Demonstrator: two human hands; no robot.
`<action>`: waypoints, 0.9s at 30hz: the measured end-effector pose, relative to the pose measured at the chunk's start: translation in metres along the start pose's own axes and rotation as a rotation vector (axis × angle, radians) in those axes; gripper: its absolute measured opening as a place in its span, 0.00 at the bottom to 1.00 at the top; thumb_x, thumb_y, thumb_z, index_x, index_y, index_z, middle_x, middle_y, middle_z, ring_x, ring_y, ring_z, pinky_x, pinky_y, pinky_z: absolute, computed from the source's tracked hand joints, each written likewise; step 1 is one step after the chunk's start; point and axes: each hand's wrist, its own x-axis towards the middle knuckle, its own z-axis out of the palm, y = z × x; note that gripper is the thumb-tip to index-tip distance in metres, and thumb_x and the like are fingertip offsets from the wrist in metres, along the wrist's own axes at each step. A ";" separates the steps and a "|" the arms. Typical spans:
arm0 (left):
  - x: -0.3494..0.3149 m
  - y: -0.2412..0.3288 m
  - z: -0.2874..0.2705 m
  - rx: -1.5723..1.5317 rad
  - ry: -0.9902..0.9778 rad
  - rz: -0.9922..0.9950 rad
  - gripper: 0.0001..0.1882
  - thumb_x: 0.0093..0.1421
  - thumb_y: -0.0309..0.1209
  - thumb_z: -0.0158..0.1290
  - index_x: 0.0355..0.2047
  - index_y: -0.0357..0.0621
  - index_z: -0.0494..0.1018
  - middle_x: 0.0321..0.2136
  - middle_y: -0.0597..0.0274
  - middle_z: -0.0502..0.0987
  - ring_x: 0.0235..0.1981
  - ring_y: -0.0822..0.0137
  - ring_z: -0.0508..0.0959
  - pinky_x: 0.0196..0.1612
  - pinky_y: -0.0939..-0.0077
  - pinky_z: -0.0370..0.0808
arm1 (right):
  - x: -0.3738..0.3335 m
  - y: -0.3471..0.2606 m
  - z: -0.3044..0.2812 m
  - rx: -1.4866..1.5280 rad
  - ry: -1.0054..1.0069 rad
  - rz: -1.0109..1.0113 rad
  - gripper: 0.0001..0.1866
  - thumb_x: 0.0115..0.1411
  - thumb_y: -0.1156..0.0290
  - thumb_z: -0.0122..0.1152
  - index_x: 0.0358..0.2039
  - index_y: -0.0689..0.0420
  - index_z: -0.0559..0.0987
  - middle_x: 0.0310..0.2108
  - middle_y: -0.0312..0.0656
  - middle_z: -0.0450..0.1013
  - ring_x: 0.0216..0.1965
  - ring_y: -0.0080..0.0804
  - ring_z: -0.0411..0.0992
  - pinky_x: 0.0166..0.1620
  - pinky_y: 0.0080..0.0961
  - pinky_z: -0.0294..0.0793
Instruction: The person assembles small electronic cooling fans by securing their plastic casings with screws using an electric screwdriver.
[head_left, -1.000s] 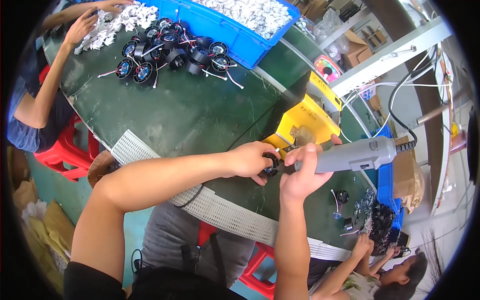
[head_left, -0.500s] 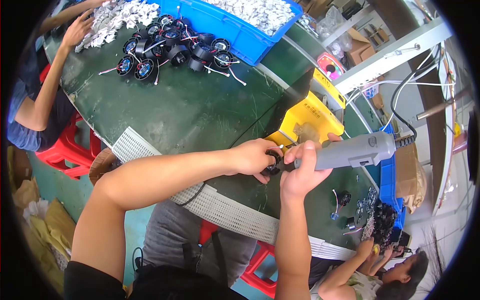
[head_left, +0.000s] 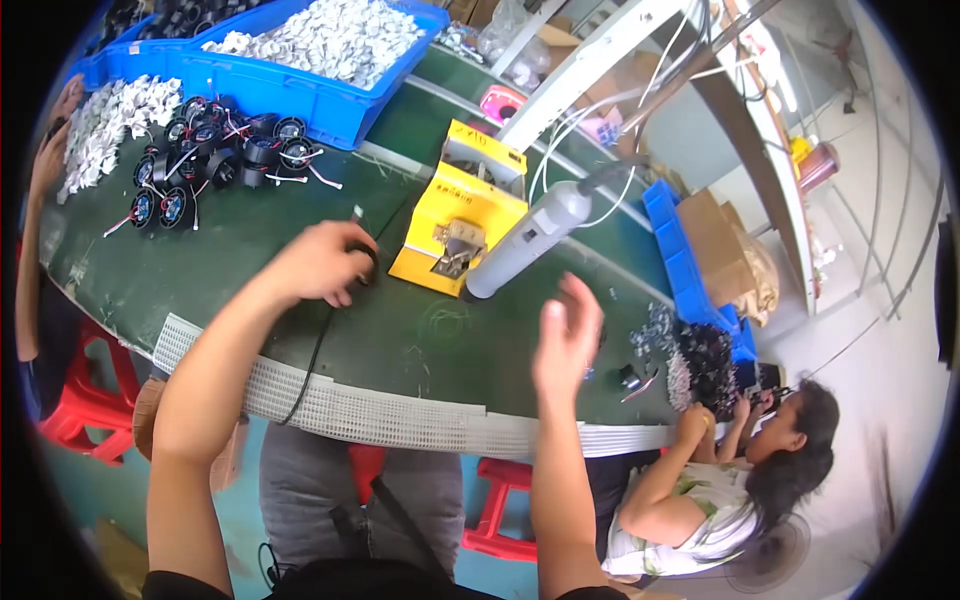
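My left hand (head_left: 322, 262) is closed on a small round black fan motor (head_left: 366, 256), mostly hidden by the fingers. A white plug (head_left: 357, 212) sticks out just beyond it. My right hand (head_left: 568, 342) is in the air above the table, fingers stretched, with nothing in it. Up and to its left, apart from the hand, a grey electric screwdriver (head_left: 532, 236) stands tilted with its thick end up. Right beside the screwdriver is a yellow metal box-shaped machine (head_left: 440, 215) with a metal mechanism on its front.
Several black fan motors with wires (head_left: 215, 150) lie piled at the far left, near white plastic parts (head_left: 115, 125). Behind them is a blue bin (head_left: 300, 105). Loose small parts (head_left: 655, 335) and a co-worker (head_left: 690, 500) are at the right. A perforated white strip (head_left: 400, 408) edges the green table.
My right hand has let go of the grey screwdriver and drawn away from it. My left hand has moved left with the fan motor, away from the screwdriver's tip. The view has shifted.
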 end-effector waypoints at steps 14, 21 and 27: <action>0.024 -0.031 -0.050 0.442 0.901 0.104 0.35 0.52 0.41 0.60 0.61 0.52 0.63 0.58 0.51 0.64 0.52 0.45 0.74 0.53 0.54 0.73 | -0.004 0.168 -0.123 -0.582 0.037 0.277 0.20 0.58 0.65 0.63 0.49 0.59 0.77 0.45 0.52 0.75 0.47 0.47 0.74 0.52 0.37 0.72; 0.023 -0.013 -0.018 0.221 0.969 0.722 0.18 0.55 0.20 0.56 0.47 0.42 0.72 0.44 0.56 0.71 0.35 0.65 0.77 0.37 0.73 0.76 | 0.017 0.101 -0.058 -0.279 0.362 -0.009 0.17 0.61 0.75 0.59 0.50 0.64 0.73 0.50 0.51 0.70 0.48 0.40 0.72 0.52 0.31 0.72; -0.006 0.001 0.038 -0.293 -0.442 0.458 0.21 0.69 0.44 0.47 0.49 0.38 0.73 0.33 0.62 0.77 0.29 0.71 0.78 0.33 0.74 0.79 | -0.028 -0.004 -0.001 0.122 -0.061 -0.643 0.30 0.57 0.54 0.67 0.53 0.58 0.68 0.56 0.57 0.65 0.51 0.50 0.70 0.54 0.41 0.72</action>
